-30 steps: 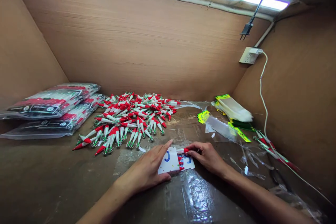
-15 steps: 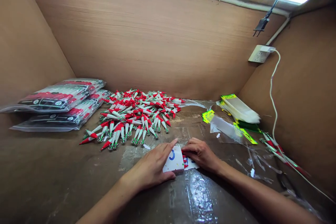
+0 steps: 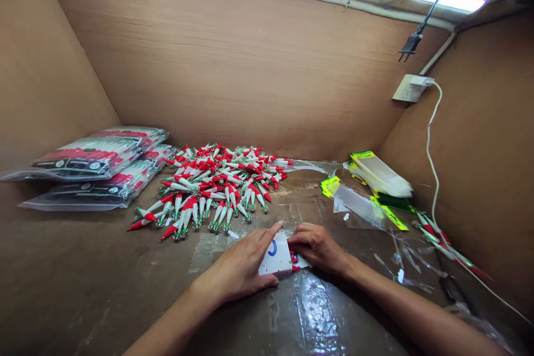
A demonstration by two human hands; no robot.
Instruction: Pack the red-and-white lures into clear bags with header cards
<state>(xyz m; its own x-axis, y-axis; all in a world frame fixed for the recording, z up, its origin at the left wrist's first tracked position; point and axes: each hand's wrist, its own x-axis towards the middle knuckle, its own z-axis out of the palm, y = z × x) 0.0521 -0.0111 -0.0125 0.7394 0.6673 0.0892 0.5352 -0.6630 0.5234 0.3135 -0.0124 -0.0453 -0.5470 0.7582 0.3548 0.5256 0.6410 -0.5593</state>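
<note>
My left hand (image 3: 250,261) is wrapped round a small white box (image 3: 278,256) with coloured specks and a blue curved mark, its thumb along the near side. Red tips (image 3: 294,260) show at the box's right end. My right hand (image 3: 315,246) is closed at that same end, fingers bent against it; what they pinch is hidden. Beyond my hands lies a loose pile of red-and-white squid jigs (image 3: 225,183) with green hooked ends.
Clear bags of jigs (image 3: 95,164) are stacked at the left. Yellow-topped plastic sleeves (image 3: 379,175) lie at the right, near a few more jigs (image 3: 442,245) and plastic scraps. A white cable (image 3: 431,150) hangs down the right wall from an outlet (image 3: 411,88).
My right hand has shifted slightly left, toward the box. Less of the white piece and red tips shows at its right end. My left hand stays in place.
</note>
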